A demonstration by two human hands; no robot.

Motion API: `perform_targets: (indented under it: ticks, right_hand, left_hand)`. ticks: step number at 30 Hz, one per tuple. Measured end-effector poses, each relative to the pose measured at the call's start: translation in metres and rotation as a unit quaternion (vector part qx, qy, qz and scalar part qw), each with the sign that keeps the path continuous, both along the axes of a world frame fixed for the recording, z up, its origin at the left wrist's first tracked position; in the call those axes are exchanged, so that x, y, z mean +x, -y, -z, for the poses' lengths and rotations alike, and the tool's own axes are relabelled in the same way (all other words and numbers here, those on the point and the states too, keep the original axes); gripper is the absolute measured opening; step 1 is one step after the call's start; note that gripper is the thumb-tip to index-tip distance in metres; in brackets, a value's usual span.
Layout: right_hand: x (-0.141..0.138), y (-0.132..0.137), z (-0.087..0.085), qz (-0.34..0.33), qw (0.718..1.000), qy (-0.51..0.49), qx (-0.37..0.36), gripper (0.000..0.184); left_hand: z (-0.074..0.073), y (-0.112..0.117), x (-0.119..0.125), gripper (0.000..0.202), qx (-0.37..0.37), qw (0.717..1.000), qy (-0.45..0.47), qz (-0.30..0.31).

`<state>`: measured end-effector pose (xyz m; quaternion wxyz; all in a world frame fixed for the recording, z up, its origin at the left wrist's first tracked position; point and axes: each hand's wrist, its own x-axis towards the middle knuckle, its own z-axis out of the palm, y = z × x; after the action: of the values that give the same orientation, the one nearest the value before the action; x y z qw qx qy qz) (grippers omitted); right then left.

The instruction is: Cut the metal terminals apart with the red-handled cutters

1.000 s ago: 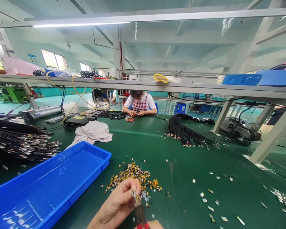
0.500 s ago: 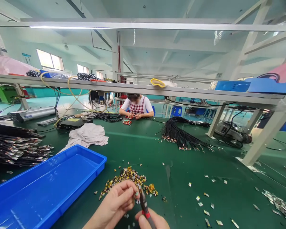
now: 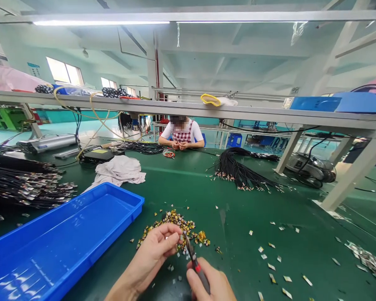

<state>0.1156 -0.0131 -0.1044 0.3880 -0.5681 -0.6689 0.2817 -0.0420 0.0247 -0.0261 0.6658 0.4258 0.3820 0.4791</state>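
In the head view, my left hand (image 3: 156,248) is closed in a pinch on a small pale piece (image 3: 181,237), mostly covered by the fingertips. My right hand (image 3: 212,279) is wrapped round a pair of cutting pliers (image 3: 196,266) with red and black handles. The jaws point up and away from me, close beside the left fingertips; whether they touch the piece I cannot tell. Under and beyond both hands lies a heap of tiny gold and dark pieces (image 3: 174,218) on the green table (image 3: 238,259). Several small whitish bits are scattered just below the hands.
A blue tray (image 3: 111,190) stands at left, with a bundle of black cables (image 3: 28,184) and a white cloth (image 3: 119,169) behind it. More black cables (image 3: 235,167) lie farther back. Flat metallic pieces (image 3: 369,259) are at right. Across the table sits another person (image 3: 183,133).
The view has tipped slightly downward. My right hand with the pliers has shifted a little to the right, and the jaws sit slightly farther from the left fingertips.
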Motion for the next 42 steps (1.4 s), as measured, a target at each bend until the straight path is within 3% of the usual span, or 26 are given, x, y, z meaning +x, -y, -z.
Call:
perform_targets:
  ticks: [8,14,31,39,42]
  right_hand:
    - [0.004,0.002,-0.008,0.001,0.996,0.067,0.063,0.068]
    - [0.007,0.003,-0.005,-0.003,0.990,0.097,0.104,0.059]
    - [0.011,0.004,-0.005,0.034,0.952,0.230,0.197,0.064]
    - [0.015,0.000,0.005,-0.023,0.961,0.212,0.177,0.068]
    - [0.016,-0.001,0.006,-0.048,0.966,0.204,0.152,0.059]
  left_hand:
    - [-0.001,0.000,-0.001,0.019,0.011,1.000,0.003,0.028]
    - [-0.002,-0.001,-0.002,0.018,0.024,0.998,0.014,0.051]
    - [-0.003,-0.001,-0.007,0.015,0.048,0.996,-0.049,0.059]
    - [0.001,-0.002,-0.007,0.014,0.067,0.994,-0.053,0.067]
    - [0.002,-0.002,-0.007,0.015,0.072,0.994,-0.052,0.065]
